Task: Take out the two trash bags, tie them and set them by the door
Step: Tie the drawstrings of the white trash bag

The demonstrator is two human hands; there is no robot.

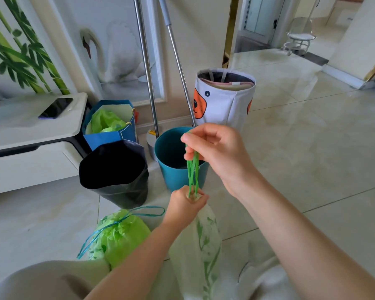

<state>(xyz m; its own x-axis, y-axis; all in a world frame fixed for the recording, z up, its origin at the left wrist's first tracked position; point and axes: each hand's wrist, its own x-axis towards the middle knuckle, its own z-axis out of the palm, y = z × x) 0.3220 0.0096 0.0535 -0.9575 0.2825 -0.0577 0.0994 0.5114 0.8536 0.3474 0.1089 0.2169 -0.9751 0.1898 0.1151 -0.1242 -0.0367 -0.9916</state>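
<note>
**Drawstring pulled taut on the second bag**

The left hand (185,203) has its fingers curled tight round the gathered neck of the white leaf-print trash bag (200,245), which hangs below it over the floor (312,137), close to the person's lap; the right hand (214,148) is raised above it, thumb and fingers pinching the green drawstring (192,176), whose strands run straight and taut from one hand down into the other; the green trash bag (119,234) lies on the floor to the left of the left forearm, its neck already cinched and its blue-green drawstring (117,224) trailing in loose loops beside it; just behind the hands stands a teal bin (173,169) with no liner showing inside; to its left a black bin bag (115,174) stands open-mouthed, and behind that a blue paper bag (108,126) holds more green plastic; a white fabric basket (224,98) with an orange bear face stands against the wall behind the teal bin, next to two metal poles (147,68) leaning there; at the left edge a white tabletop (20,124) carries a dark phone (55,108) near its right corner
</note>
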